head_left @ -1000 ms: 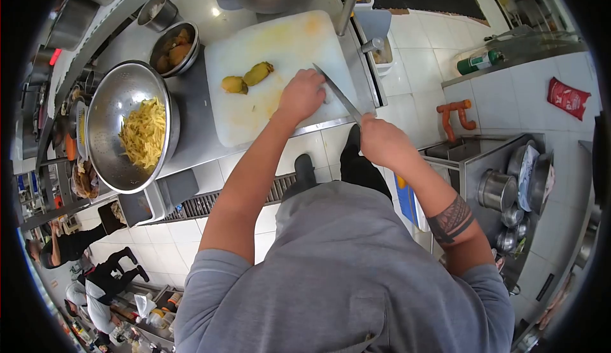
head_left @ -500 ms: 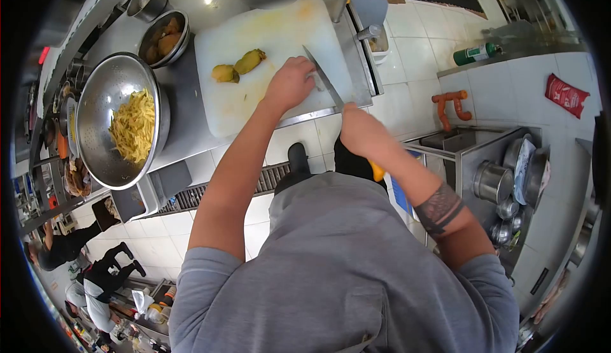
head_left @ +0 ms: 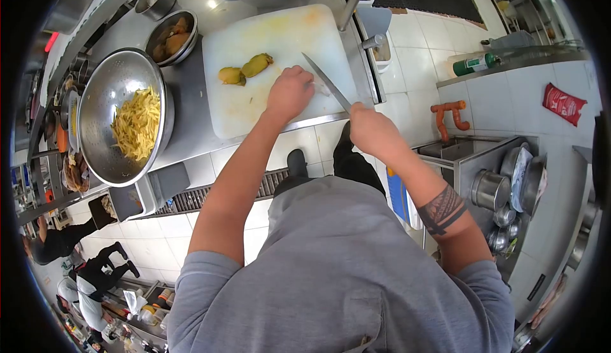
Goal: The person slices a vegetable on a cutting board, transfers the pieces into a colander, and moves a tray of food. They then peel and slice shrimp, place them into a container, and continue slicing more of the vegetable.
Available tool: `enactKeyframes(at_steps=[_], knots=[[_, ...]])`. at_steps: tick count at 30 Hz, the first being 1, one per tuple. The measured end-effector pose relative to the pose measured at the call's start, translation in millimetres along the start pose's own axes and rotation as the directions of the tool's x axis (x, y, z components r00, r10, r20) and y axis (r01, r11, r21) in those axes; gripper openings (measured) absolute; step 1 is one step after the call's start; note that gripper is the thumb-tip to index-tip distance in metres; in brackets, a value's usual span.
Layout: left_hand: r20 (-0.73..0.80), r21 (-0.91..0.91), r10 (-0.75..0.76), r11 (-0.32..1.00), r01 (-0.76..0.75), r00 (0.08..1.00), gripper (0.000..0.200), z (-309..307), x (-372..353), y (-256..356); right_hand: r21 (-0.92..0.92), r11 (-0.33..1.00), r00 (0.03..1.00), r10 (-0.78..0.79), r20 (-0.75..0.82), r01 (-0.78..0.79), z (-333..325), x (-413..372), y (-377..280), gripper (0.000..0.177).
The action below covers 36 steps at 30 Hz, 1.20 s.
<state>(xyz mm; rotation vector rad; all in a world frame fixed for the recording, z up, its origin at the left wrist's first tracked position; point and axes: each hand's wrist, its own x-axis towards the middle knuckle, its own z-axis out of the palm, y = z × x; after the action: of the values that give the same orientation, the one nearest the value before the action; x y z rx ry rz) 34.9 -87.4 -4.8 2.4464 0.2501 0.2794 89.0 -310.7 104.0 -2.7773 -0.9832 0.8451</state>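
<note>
My right hand (head_left: 373, 131) is wrapped around the handle of a long kitchen knife (head_left: 326, 82). Its blade points up and left over the right part of a white cutting board (head_left: 232, 112). Close to the blade, my left hand (head_left: 291, 93) rests on the board with its fingers curled in. Small pale, translucent bits (head_left: 322, 88) lie between that hand and the knife; what the left fingers hold, if anything, is hidden. To the left on the board sit two yellow-green, pickle-like pieces, one (head_left: 257, 65) longer and the other (head_left: 231, 76) rounder.
A big steel colander (head_left: 95, 138) of yellow strips (head_left: 136, 124) stands left of the board. Behind it are a metal bowl (head_left: 189, 46) with brown pieces and a steel pot (head_left: 154, 1). A metal post (head_left: 355, 0) rises at the right. Two people (head_left: 95, 283) are at lower left.
The view has shifted slightly, so the board sits a little lower and farther right. The knife's yellow-orange handle end, seen earlier below my right wrist, is now hidden. Both hands keep nearly the same pose.
</note>
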Motion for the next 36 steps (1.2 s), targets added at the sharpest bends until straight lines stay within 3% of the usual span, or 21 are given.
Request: enactKeyframes(at_steps=[3, 10, 12, 16, 18, 20, 22, 24, 26, 29, 33, 36], knots=[[-0.086, -0.073, 0.048, 0.996, -0.055, 0.995, 0.022, 5, -2, 8, 0.034, 0.999, 1.0, -0.004, -0.02, 0.005, 13, 0, 7, 0.021], [-0.053, -0.125, 0.103, 0.986, -0.109, 0.993, 0.021, 18, 1, 10, 0.089, 0.996, 1.0, -0.024, -0.019, 0.026, 43, 8, 16, 0.022], [-0.077, -0.114, 0.15, 0.981, -0.158, 0.986, 0.022, 18, 1, 9, 0.136, 0.987, 0.991, -0.065, -0.113, 0.08, 52, 26, 16, 0.022], [-0.008, -0.079, 0.178, 0.981, -0.178, 0.984, 0.024, 14, 9, 1, 0.141, 0.982, 0.983, -0.108, -0.146, 0.129, 33, 57, 10, 0.023], [-0.098, -0.097, 0.197, 0.974, -0.206, 0.976, 0.025, 19, 1, -7, 0.023, 0.99, 0.98, -0.138, -0.141, 0.142, 11, 52, 9, 0.024], [-0.14, -0.097, 0.13, 0.985, -0.144, 0.982, 0.026, 13, -8, 1, 0.056, 0.987, 0.983, -0.145, -0.111, 0.152, 9, 43, 12, 0.024], [-0.116, -0.126, 0.048, 0.99, -0.062, 0.992, 0.025, 9, -10, 7, 0.07, 0.995, 0.997, -0.062, -0.04, 0.065, -3, 14, 3, 0.024], [-0.139, -0.124, 0.07, 0.988, -0.088, 0.988, 0.023, 15, -10, 5, 0.068, 0.993, 0.995, -0.092, -0.039, 0.095, -5, -4, 0, 0.024], [-0.091, -0.095, 0.05, 0.994, -0.058, 0.995, 0.02, 16, -11, 6, 0.063, 0.998, 0.998, -0.016, 0.065, 0.012, -4, -16, -3, 0.024], [-0.074, -0.096, 0.063, 0.993, -0.07, 0.995, 0.02, 15, -9, 4, 0.109, 0.994, 0.996, -0.006, 0.094, -0.004, 6, -18, -1, 0.024], [-0.053, -0.092, 0.09, 0.991, -0.094, 0.995, 0.022, 13, -8, -1, 0.18, 0.983, 0.997, -0.042, 0.059, 0.031, 46, 7, 1, 0.025], [-0.032, -0.081, 0.105, 0.991, -0.107, 0.994, 0.024, 9, -6, -5, 0.219, 0.971, 0.995, -0.084, -0.058, 0.094, 51, 42, -3, 0.025]])
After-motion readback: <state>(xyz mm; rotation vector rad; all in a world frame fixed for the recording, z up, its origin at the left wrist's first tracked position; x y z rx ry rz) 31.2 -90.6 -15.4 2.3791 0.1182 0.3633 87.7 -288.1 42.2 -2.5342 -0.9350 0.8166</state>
